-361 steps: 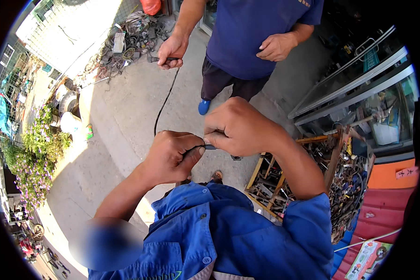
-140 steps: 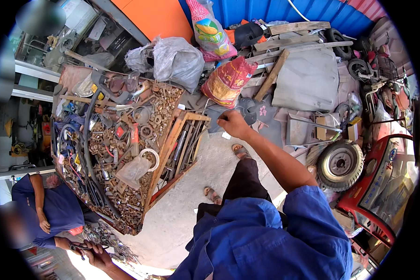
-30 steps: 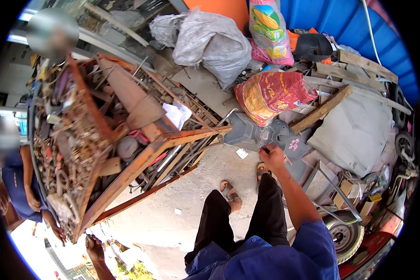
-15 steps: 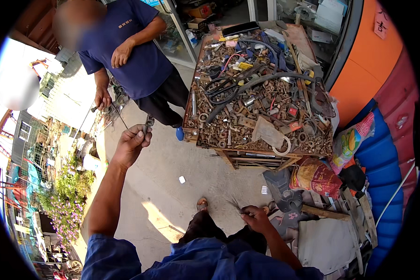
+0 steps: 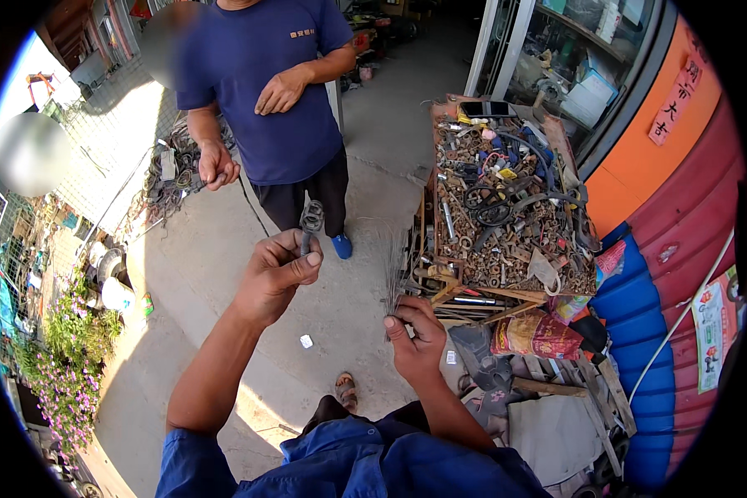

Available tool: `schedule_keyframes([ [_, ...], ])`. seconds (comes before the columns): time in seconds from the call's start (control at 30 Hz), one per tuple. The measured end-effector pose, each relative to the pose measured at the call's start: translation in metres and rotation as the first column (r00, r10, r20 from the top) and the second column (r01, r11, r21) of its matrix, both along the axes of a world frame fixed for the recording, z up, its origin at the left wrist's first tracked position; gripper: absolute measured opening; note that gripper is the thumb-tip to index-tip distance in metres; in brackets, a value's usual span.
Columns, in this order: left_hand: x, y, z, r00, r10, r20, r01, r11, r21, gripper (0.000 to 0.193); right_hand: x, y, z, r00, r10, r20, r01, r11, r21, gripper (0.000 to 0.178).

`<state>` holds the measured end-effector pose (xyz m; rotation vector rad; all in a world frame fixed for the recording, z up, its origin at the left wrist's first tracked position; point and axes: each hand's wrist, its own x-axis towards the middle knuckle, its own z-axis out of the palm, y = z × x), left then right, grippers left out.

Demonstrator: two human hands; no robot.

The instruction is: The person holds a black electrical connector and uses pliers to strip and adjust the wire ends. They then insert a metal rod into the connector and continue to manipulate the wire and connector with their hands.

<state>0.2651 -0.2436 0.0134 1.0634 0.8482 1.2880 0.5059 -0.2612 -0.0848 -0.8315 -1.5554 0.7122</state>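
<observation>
My left hand is closed round the shank of a small dark metal piece, whose looped end stands up above my fingers. What exactly it is, I cannot make out. To the right, my right hand pinches a bundle of thin metal wires that fans out upward. The two hands are apart, both held in front of me above the concrete ground. Ahead on the left stands a person in a dark blue shirt. One of that person's hands hangs low with the fingers curled; the other rests before the chest.
On the right, a wooden table bears heaped nuts, bolts, hoses and a black phone. Sacks and wooden boards lie beneath and beside it. Flowering plants grow at the left. A glass door stands at the back.
My right hand has come up with the wires, now upright. My left hand has shifted right with the metal piece. The view has tilted up, and the other person's low hand no longer shows a rod.
</observation>
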Motion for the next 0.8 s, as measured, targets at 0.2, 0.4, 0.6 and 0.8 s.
schedule_keyframes([
  [0.2, 0.013, -0.016, -0.004, 0.993, 0.013, -0.118, -0.010, 1.000, 0.029, 0.039, -0.040, -0.001, 0.026, 0.988, -0.103, 0.110, 0.081, 0.979, 0.188, 0.014],
  [0.4, 0.019, -0.018, -0.011, 0.998, 0.033, -0.046, -0.030, 0.997, 0.071, 0.046, -0.051, 0.003, 0.040, 0.987, -0.113, 0.117, 0.078, 0.959, 0.273, 0.016],
  [0.6, 0.030, -0.013, -0.015, 0.994, 0.097, -0.049, -0.092, 0.992, 0.089, 0.036, -0.051, 0.009, 0.054, 0.990, -0.066, 0.127, 0.024, 0.951, 0.309, 0.018],
  [0.8, 0.051, -0.012, 0.013, 0.996, 0.075, 0.050, -0.074, 0.997, -0.023, 0.023, -0.031, 0.021, 0.055, 0.987, 0.017, 0.160, -0.069, 0.943, 0.327, 0.019],
])
